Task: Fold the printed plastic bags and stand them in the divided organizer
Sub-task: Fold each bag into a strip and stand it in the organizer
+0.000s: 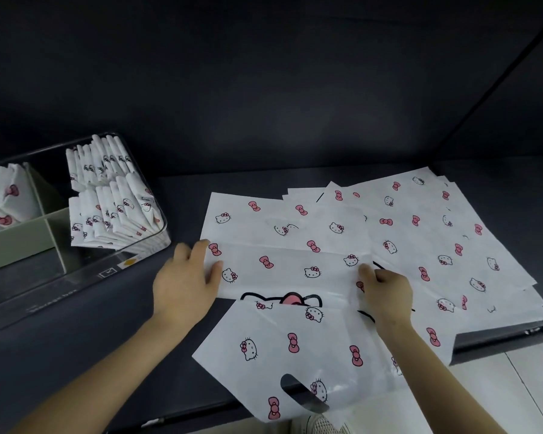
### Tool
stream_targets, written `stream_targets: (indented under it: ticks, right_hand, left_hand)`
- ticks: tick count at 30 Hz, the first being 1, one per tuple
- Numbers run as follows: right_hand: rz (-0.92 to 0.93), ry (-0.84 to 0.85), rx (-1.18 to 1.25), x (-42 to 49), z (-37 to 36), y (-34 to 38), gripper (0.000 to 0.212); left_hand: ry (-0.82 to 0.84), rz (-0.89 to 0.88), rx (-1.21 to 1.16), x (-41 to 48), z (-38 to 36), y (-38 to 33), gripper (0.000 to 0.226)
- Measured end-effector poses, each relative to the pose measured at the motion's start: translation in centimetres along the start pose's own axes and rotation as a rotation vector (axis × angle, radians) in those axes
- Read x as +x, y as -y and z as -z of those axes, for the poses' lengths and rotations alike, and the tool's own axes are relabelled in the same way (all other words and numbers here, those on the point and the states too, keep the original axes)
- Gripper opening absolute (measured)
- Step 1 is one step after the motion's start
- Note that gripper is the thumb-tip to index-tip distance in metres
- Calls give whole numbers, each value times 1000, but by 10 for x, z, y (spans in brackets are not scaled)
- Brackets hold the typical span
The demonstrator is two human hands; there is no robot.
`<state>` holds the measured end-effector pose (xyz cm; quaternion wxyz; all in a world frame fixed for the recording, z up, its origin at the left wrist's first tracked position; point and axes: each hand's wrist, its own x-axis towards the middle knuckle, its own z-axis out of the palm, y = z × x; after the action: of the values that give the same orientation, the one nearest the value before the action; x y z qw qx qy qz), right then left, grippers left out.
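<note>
Nearest: current bag [295, 346], thin white plastic, pink bows + cat faces, die-cut handle end hanging off the dark table [76, 355] edge, far part folded over into a flat band. 2 hands on the band: left hand [185, 280] pinches its left edge, thumb on top; right hand [386, 292] has fingers curled, pinching the right edge. Beyond on the right: flat bag stack [436, 239], several layers, count unclear. Far left: 1 clear organizer [76, 277], grey-green dividers. Right section holds 2 rows of folded bags [113, 195] standing, back-left section a few more
</note>
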<state>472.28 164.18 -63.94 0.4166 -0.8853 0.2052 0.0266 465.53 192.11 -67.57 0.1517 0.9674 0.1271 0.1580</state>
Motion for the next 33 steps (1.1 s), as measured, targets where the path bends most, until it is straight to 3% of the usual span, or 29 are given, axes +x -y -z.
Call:
stream_targets:
  ticks: [4, 8, 11, 13, 19, 20, 22, 23, 25, 27, 29, 33]
  right_hand:
    - [10, 1, 1, 2, -1, -4, 54]
    - [1, -4, -24, 3, -2, -3, 52]
    - [-6, -4, -19, 4, -2, -4, 52]
    - [-2, -17, 4, 6, -4, -8, 51]
    - [19, -11, 12, 5, -3, -9, 49]
    - [57, -21, -18, 3, -3, -7, 42]
    - [277, -199, -313, -2, -4, -8, 26]
    - [441, -276, -474, -8, -8, -8, 34]
    - [711, -191, -627, -27, -24, -7, 54]
    - [821, -7, -666, -46, -45, -8, 60]
    - [770, 141, -698, -54, -56, -17, 60]
    - [536, 143, -688, -38, -24, -45, 60]
  left_hand:
    - [-18, -20, 42, -3, -1, 2, 35]
    - [-65, -170, 109, -1, -1, 4, 30]
    - [44, -290, -61, 0, -8, -3, 29]
    - [142, -275, -156, -3, -12, -8, 38]
    - [334, -295, 31, -11, -16, -14, 69]
    - [349, -291, 58, -11, -16, -15, 71]
    - [377, -285, 102, -11, -17, -16, 75]
    - [380, -280, 116, -12, -17, -17, 77]
    - [380, -276, 137, -13, -18, -17, 81]
    - [375, -270, 146, -12, -19, -17, 84]
    - [384, -263, 145, -12, -19, -18, 85]
    - [394, -255, 154, -12, -19, -18, 88]
